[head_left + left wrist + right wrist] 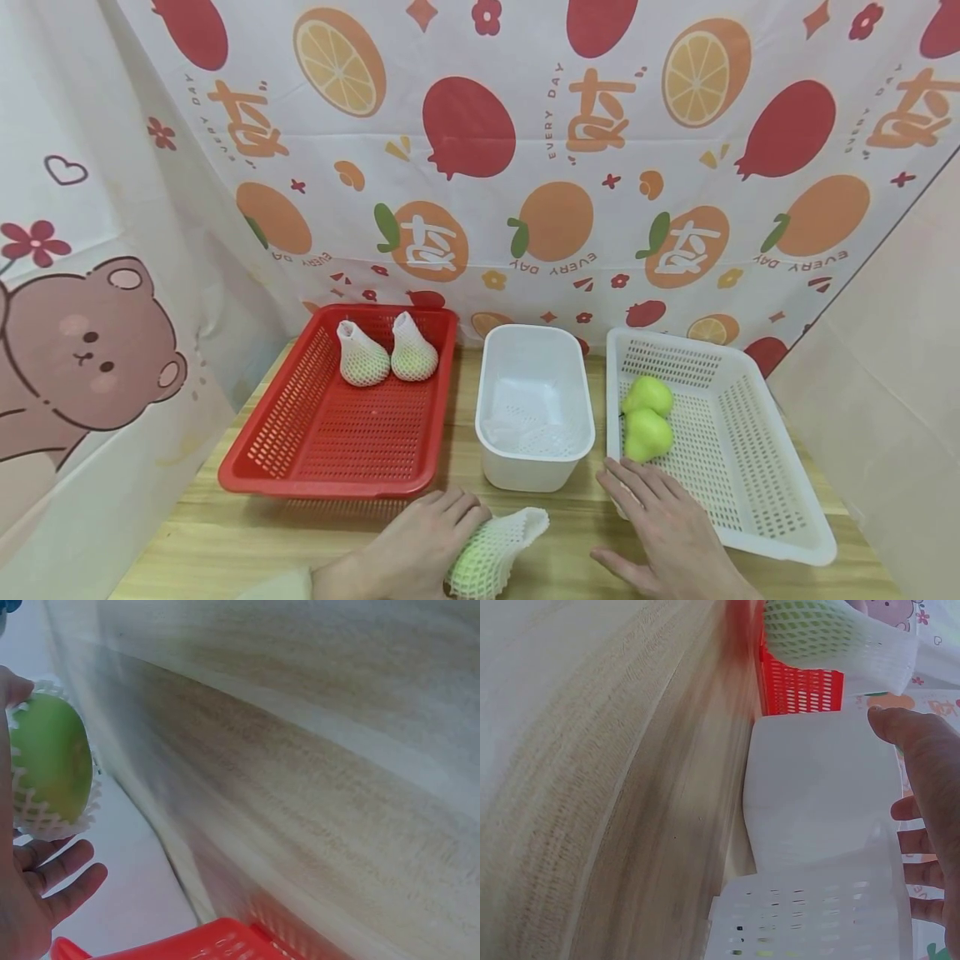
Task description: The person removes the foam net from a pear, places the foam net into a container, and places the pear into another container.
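My left hand (pixel 423 542) holds a green pear (pixel 472 567) in a white foam net sleeve (pixel 506 542) just above the table's front. In the left wrist view the pear's bare green side (pixel 56 757) shows, with the net around its ends. My right hand (pixel 667 525) is spread over the near left corner of the white basket (pixel 783 542), holding nothing; whether it touches the rim I cannot tell. Two bare green pears (pixel 648 435) lie along that basket's left side. Two netted pears (pixel 365 358) sit at the back of the red basket (pixel 330 487).
Between the two baskets stands a deep white bin (pixel 536 475) with white foam nets (pixel 532 433) in its bottom. The wooden table (pixel 202 533) ends against a fruit-print curtain (pixel 480 208) at the back. Pale cloth (pixel 885 400) hangs at the right side.
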The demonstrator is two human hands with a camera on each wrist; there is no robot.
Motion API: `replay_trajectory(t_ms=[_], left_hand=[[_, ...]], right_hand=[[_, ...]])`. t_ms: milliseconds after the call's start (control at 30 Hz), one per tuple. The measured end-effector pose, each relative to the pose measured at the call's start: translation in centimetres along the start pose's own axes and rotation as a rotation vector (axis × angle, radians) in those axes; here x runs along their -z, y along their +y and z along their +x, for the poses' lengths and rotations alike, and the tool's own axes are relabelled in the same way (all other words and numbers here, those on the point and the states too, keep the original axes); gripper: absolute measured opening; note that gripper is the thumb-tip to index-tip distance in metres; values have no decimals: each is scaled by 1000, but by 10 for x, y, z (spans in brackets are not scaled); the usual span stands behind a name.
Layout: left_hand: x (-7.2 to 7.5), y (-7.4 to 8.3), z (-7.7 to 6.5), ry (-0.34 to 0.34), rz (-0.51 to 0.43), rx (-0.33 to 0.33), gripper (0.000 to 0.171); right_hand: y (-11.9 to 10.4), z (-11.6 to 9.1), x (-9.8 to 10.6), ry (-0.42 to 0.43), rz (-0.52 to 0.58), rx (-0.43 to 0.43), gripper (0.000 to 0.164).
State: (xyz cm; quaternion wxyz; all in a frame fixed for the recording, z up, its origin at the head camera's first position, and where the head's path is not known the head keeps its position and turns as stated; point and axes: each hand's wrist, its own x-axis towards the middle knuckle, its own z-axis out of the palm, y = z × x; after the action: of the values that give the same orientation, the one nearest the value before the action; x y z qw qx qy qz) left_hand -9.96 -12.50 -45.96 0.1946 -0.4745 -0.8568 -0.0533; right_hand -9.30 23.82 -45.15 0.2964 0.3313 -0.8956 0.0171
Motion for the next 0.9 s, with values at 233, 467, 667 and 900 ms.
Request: replay_trajectory(t_ms=[233, 467, 667, 900], left_hand=[[-5, -2, -3, -38, -19, -5, 86], [-9, -3, -6, -5, 1, -33, 85], [-9, -3, -7, 24, 9, -44, 83], [-10, -3, -9, 22, 8, -39, 81]], right_hand=[[-1, -1, -1, -17, -5, -10, 87], [0, -1, -2, 9, 6, 0, 87], [0, -1, -2, 12, 11, 2, 87], [-1, 0, -1, -12, 2, -12, 85]])
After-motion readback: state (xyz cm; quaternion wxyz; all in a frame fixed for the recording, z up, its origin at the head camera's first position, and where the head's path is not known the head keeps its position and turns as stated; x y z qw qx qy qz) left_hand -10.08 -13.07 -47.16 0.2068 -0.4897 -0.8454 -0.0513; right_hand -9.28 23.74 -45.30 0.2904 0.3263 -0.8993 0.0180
